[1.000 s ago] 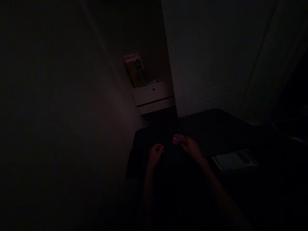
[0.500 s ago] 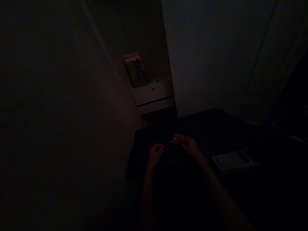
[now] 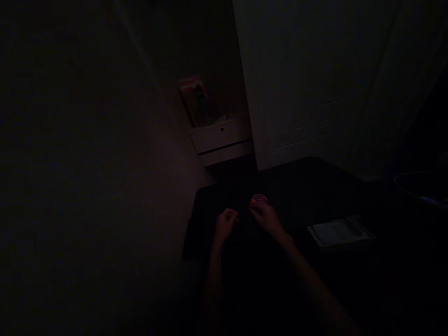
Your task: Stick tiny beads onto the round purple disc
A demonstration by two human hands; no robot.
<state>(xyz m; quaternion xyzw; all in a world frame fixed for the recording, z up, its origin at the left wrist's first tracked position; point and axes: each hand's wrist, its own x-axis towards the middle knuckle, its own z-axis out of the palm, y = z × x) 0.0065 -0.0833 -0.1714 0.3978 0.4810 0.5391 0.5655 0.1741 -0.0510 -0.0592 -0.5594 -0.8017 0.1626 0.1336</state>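
Note:
The room is very dark. A small round object [image 3: 261,198] with glowing orange and purple dots lies on or just above the dark table [image 3: 294,182]; its kind cannot be made out. My right hand [image 3: 268,217] reaches over its near side, fingertips together at its lower left edge, where an orange-red glow shows. Part of the round object is hidden behind these fingers. To the left, my left hand [image 3: 225,223] is curled with thumb and fingertips pinched together. A faint reddish gleam shows at those fingertips, but whatever they hold is too dark to name.
A pale flat packet or book [image 3: 339,232] lies to the right of my right forearm. Beyond the table stands a light drawer unit [image 3: 224,140] with a red-topped package [image 3: 196,100] on it. A wall is close on the left, a pale panel [image 3: 297,84] behind.
My right hand has shifted left across the dotted object, from its right edge to its lower left, covering more of it. My left hand stays nearly still. The picture is dimmer.

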